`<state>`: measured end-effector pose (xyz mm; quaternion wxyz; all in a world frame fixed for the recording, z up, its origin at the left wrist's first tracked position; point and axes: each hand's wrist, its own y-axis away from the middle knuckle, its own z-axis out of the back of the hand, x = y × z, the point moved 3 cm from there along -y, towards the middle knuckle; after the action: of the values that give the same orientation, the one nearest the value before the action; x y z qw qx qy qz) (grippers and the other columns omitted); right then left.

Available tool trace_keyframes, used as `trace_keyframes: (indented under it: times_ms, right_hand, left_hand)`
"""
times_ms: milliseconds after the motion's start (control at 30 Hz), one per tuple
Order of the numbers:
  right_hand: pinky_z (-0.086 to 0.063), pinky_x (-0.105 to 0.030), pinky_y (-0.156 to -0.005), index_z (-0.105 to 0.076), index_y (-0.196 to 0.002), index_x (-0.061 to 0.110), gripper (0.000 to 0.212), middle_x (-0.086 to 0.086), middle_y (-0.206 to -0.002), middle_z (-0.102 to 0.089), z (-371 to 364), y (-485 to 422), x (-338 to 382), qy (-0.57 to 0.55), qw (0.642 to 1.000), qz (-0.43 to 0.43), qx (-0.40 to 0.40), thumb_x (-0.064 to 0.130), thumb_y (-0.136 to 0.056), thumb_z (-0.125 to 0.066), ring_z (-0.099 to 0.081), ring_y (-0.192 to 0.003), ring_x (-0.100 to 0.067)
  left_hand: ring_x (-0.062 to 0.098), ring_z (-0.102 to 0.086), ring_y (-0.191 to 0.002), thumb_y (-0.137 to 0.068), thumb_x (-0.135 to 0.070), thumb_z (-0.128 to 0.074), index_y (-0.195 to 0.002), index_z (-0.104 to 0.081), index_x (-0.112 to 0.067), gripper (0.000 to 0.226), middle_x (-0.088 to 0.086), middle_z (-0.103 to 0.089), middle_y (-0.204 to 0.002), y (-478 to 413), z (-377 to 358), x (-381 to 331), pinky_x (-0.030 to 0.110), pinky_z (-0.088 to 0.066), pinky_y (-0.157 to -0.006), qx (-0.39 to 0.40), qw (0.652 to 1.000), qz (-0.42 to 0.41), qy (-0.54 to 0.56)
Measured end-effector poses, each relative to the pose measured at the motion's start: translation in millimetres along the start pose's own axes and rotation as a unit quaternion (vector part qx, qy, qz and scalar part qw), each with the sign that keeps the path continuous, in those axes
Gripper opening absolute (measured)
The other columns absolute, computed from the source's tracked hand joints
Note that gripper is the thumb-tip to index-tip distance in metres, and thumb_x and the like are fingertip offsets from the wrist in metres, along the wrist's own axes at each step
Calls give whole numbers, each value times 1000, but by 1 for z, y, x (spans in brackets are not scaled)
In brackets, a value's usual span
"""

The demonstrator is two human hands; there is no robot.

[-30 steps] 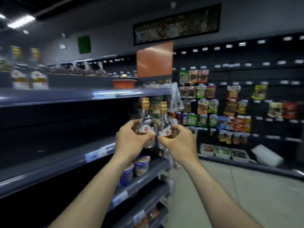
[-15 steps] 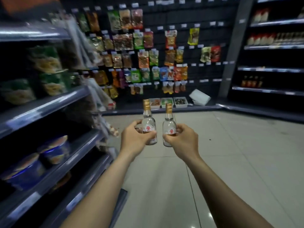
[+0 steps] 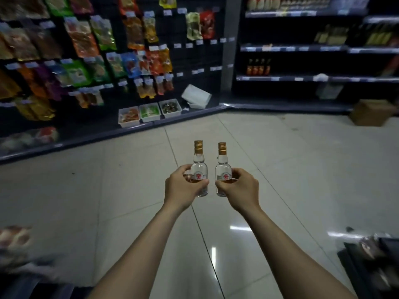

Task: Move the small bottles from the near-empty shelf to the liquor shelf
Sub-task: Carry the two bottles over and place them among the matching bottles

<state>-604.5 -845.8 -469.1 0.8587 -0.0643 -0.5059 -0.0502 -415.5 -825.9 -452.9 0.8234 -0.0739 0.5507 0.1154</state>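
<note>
Two small clear bottles with gold caps and red-and-white labels are held upright side by side over the tiled floor. My left hand [image 3: 183,187] grips the left small bottle [image 3: 199,164] around its lower body. My right hand [image 3: 239,188] grips the right small bottle [image 3: 222,166] the same way. A narrow gap separates the two bottles. Dark shelves with rows of bottles [image 3: 258,66] stand at the far right, well beyond my hands.
A wall of hanging snack packets [image 3: 92,50] fills the far left, with three white bins [image 3: 149,113] and a tipped white box [image 3: 196,97] at its foot. A cardboard box [image 3: 369,112] sits on the floor at right. Shelf ends show at both lower corners.
The view has swung right, away from the near-empty shelf, which has left the frame. The snack wall and the far right shelves are closer. Both hands still hold the bottles in front of me.
</note>
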Motion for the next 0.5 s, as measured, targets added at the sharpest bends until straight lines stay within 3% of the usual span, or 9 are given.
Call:
trace_keyframes:
  times_ms: [200, 367, 500]
  right_hand:
    - [-45, -10, -55, -63, -96, 35, 39, 25, -76, -63, 57, -122, -74, -8, 996, -63, -57, 32, -69, -91, -64, -68, 5]
    - [-38, -6, -46, -65, -94, 33, 36, 25, -75, -62, 122, -252, -122, -12, 992, -91, -86, 32, -68, -89, -59, -65, 9]
    - [-42, -12, -54, -70, -95, 28, 33, 18, -80, -69, 177, -345, -154, -7, 990, -113, -86, 28, -68, -88, -63, -70, 5]
  left_hand:
    - [4, -68, -88, -67, -37, -92, -126, -62, -28, 67, -11, -70, -103, -109, -137, -21, 19, -58, -70, 73, 996, -16, -40]
    - [0, -69, -80, -64, -37, -93, -123, -65, -26, 66, -11, -73, -94, -197, -260, -62, 19, -59, -69, 88, 995, -2, -43]
    - [1, -70, -78, -63, -33, -94, -119, -68, -25, 62, -10, -74, -90, -260, -342, -102, 28, -62, -74, 100, 994, 7, -42]
